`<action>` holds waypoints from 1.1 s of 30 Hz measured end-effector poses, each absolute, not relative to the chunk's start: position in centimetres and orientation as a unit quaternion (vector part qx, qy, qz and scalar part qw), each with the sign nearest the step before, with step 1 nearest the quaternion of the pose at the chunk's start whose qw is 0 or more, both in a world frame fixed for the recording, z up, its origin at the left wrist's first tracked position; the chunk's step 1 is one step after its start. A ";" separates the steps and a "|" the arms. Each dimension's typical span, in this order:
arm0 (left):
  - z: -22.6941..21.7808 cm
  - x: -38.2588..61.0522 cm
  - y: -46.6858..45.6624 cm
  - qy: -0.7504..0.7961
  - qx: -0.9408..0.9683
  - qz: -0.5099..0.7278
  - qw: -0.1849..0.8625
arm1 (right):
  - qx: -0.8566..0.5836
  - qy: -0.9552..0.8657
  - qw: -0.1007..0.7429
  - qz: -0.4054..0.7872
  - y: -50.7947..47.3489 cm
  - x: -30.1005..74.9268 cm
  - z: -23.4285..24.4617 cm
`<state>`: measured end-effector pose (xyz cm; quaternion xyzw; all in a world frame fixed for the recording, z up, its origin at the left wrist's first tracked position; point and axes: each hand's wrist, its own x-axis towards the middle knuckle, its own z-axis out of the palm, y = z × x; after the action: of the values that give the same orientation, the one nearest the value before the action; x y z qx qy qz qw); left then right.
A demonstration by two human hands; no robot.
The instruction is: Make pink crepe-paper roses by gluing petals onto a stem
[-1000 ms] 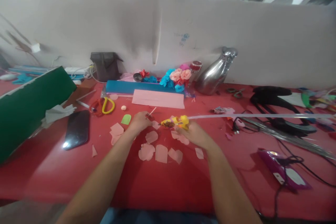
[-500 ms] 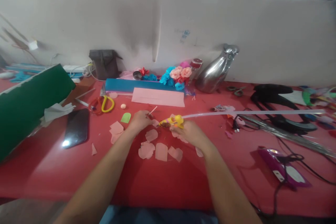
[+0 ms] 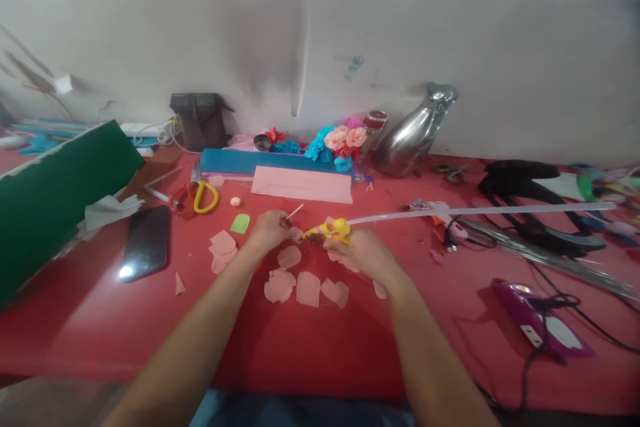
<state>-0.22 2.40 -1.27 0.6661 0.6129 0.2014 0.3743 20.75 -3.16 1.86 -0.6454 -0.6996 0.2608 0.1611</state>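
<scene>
My right hand (image 3: 357,247) is closed around a yellow glue gun (image 3: 333,231), its tip pointing left. A long translucent glue stick (image 3: 450,213) runs out of its back to the right. My left hand (image 3: 271,229) is closed on a thin pale stick (image 3: 295,212) that slants up from the fingers. A pink paper petal (image 3: 296,234) lies by these fingertips, close to the glue gun's tip; whether the hand grips it I cannot tell. Below the hands several cut pink petals (image 3: 307,289) are spread out. A light green petal-shaped piece (image 3: 241,223) lies left of my left hand.
Red and yellow-handled scissors (image 3: 200,198), a phone (image 3: 146,242) and a green board (image 3: 60,200) are on the left. Behind are pink paper (image 3: 301,185), paper flowers (image 3: 340,141) and a metal flask (image 3: 415,133). A purple device (image 3: 540,320) with cables stands right.
The far end of the glue stick has risen slightly. Both hands stay in nearly the same place, with the glue gun tip still near the left fingertips.
</scene>
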 end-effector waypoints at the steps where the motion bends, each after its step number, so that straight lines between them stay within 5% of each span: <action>1: -1.3 -0.2 2.4 0.613 0.667 0.201 0.373 | -0.647 -0.702 0.161 0.251 -3.1 20.8 1.8; 33: -1.3 -0.1 2.5 0.622 0.661 0.199 0.369 | -0.664 -0.705 0.151 0.197 -2.7 21.2 1.4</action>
<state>-0.10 2.47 -1.33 0.6608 0.6224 0.1995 0.3690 21.24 -2.71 1.41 -0.6641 -0.7053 0.1965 0.1511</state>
